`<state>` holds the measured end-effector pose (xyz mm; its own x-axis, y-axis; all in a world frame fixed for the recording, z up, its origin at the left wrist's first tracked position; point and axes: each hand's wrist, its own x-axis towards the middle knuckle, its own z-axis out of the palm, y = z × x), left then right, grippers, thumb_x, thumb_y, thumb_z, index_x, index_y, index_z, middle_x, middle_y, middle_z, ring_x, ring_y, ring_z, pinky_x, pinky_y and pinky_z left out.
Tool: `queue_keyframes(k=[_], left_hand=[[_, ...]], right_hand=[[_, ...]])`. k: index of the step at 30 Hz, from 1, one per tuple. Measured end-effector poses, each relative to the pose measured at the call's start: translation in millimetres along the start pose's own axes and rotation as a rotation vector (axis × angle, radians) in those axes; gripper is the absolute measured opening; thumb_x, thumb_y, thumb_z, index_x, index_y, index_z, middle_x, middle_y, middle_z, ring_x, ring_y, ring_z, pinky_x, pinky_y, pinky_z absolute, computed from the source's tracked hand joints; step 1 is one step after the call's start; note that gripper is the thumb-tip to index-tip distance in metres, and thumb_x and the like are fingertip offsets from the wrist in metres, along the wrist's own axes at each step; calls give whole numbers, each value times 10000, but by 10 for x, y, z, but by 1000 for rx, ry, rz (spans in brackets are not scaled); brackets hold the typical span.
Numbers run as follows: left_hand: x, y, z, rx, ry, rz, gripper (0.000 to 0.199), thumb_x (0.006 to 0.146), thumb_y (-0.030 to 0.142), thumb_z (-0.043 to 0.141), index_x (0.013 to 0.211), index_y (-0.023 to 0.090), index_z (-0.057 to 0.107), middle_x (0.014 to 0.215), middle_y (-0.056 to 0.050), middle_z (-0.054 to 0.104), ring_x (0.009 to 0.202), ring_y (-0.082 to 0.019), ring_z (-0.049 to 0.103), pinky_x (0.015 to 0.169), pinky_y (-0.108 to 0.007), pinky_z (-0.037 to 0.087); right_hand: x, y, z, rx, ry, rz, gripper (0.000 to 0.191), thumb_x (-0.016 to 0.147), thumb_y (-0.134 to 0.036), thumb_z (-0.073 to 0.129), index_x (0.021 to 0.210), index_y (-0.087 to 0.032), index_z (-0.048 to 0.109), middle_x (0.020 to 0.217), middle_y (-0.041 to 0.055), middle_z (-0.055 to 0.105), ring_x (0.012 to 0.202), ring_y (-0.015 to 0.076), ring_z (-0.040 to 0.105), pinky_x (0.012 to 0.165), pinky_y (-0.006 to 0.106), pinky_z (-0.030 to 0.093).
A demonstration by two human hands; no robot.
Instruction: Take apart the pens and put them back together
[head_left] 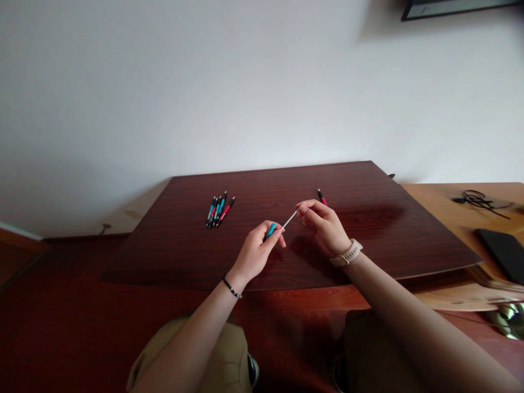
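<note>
Above the dark table, my left hand (260, 246) is closed round a blue pen barrel (270, 230). A thin white pen refill (290, 219) stretches from the left fingertips up to my right hand (321, 224), whose thumb and forefinger pinch its far end. Whether the left fingers also grip the refill's near end, I cannot tell. Just behind my right hand lies a pink and black pen (322, 197), partly covered by it. To the left, several blue and pink pens (219, 210) with black ends lie side by side on the table.
The dark wood table (184, 262) stands against a white wall (245, 87). On its right is a lighter wooden table (434, 204) bearing a black cable (477, 201) and a flat black object (501, 252). A dark-framed panel (454, 8) hangs at the upper right.
</note>
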<state>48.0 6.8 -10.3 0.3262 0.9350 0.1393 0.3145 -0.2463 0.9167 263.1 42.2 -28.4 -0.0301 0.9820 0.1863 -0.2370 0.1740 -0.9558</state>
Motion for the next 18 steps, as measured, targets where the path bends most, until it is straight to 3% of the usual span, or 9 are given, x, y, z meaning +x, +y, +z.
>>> queue_keyframes(k=[18], left_hand=[[-4,-6,11,-11,4,-22,323,1105,480,504,1084,202,669,950,-63,801,743,-160,627,725,-277,485]], right_hand=[[-1,22,-18,41,-5,53,295,883,-499,840,1042,-252,814,877,15,664,646,122,411,549,286,313]])
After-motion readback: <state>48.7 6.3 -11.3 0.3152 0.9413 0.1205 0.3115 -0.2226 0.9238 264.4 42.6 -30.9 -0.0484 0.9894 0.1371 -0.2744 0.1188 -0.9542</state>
